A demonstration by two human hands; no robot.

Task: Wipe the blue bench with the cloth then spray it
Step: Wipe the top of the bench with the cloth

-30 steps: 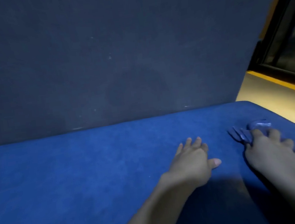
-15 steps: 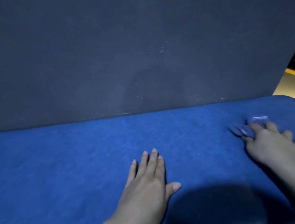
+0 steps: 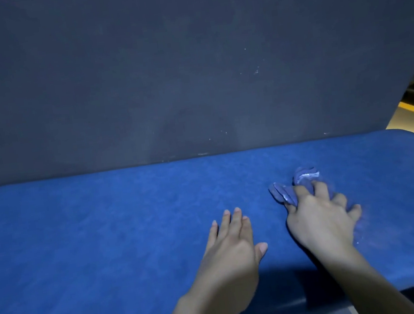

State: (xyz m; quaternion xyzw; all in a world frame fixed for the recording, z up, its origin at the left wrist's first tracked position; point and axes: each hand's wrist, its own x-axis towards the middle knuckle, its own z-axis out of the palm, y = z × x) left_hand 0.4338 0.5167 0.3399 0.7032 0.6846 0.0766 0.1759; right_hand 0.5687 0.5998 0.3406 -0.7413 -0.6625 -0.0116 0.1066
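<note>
Under R hand (image 3: 320, 221): bunched cloth (image 3: 283, 194), gripped, on blue worktop (image 3: 106, 234). L hand (image 3: 232, 247) flat, fingers straight, just beside. Wipe step, prob.; next needs sweep past L hand.

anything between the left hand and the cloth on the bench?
Nothing. In the head view, only bare blue bench shows between the left hand, flat on it, and the cloth bunched under the right hand.
</note>
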